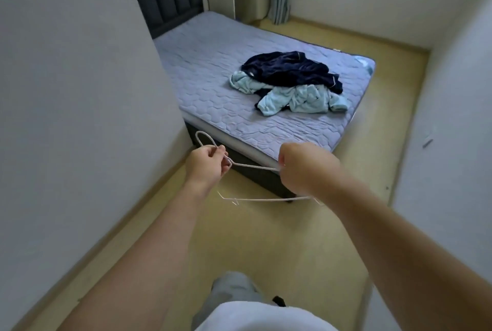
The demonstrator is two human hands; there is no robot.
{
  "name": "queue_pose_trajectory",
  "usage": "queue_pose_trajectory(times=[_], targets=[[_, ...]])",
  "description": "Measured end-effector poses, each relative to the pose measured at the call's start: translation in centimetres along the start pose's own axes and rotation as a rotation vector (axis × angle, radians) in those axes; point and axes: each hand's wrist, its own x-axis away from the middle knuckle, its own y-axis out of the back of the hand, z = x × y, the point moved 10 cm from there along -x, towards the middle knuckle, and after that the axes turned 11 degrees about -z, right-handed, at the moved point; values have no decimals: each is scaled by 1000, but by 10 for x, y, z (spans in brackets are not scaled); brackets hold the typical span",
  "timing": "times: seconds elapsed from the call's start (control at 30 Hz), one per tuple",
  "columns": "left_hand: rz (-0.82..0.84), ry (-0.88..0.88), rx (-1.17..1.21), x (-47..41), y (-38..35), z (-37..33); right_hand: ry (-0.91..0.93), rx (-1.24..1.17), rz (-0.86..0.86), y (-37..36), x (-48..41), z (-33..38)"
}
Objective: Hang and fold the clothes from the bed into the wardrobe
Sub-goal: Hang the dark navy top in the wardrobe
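Trouser knee (231, 285) bottom centre. Mid-frame, both hands apart, clamped on thin wire hanger (253, 166): left hand (207, 163) pinching neck, right hand (300, 165) gripping shoulder. Likely light, springy. Beyond, on bed (213, 91), soft limp clothes pile (290, 80); probably best lifted by collar.

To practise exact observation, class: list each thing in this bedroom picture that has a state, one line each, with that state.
wire hanger: bare, held in the air.
left hand: grips its neck by the hook.
right hand: pinches its shoulder wire.
light blue garment: crumpled on the bed.
dark blue garment: crumpled, partly on top of it.
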Motion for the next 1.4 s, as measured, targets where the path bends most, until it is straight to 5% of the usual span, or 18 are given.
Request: queue_pose_trajectory(times=[0.47, 0.67, 1.07, 1.4], targets=[[549, -494, -281, -116, -354, -178, -220, -104, 59, -16, -243, -219], [698, -607, -359, -147, -496, -244, -366, -213, -51, 9, -324, -329], [583, -683, -315, -195, -769, -330, -442, -404, -25, 30, -483, -569], [631, -689, -341, -239, -922, -371, -522, -626, 13, 54, -636, -683]])
